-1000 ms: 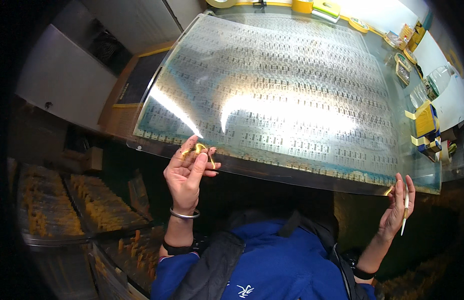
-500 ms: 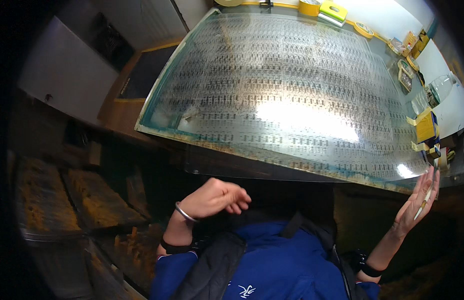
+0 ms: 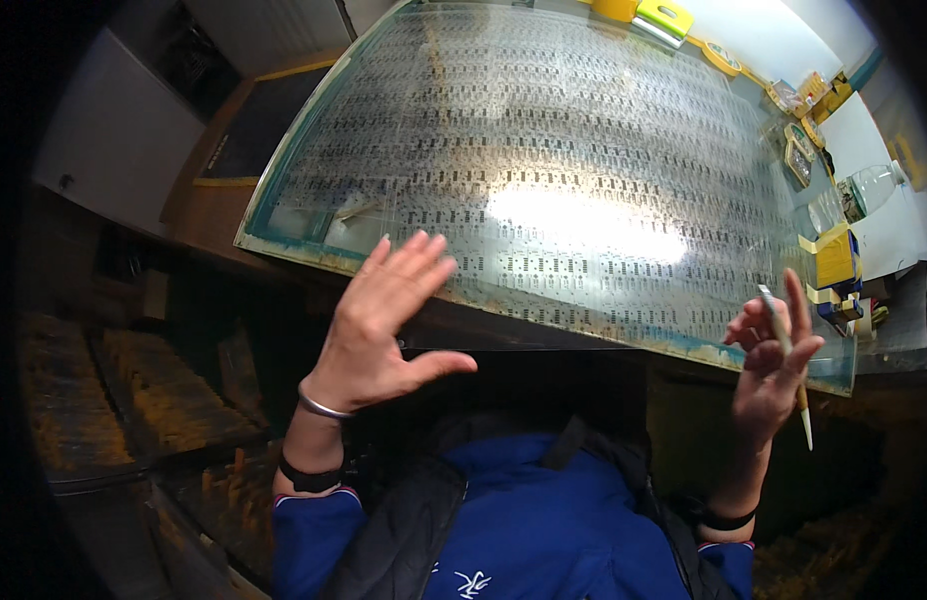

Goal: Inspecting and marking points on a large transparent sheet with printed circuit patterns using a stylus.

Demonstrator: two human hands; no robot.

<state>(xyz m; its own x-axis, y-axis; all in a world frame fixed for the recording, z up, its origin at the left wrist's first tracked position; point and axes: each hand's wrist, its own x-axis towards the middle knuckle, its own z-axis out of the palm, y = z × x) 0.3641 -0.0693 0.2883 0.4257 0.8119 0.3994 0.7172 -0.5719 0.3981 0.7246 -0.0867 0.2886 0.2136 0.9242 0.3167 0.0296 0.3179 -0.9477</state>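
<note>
Left hand [image 3: 369,330] spread, right hand [image 3: 769,365] pinching a slim tool [image 3: 780,328]
Patterned sheet [image 3: 564,150] seems slippery, easily creased; best gripped along the worktop's [image 3: 279,230] near edge.

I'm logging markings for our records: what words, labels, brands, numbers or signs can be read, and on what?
Blue shirt: one white chest mark; I won't copy it out.
Patterned sheet: rows of tiny dark marks, too small to read.
Clear bottle: label too small to read.
Dark panel: pale mark, too blurred.

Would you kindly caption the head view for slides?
Open left hand near a patterned sheet, right hand holding a slim tool.
</note>
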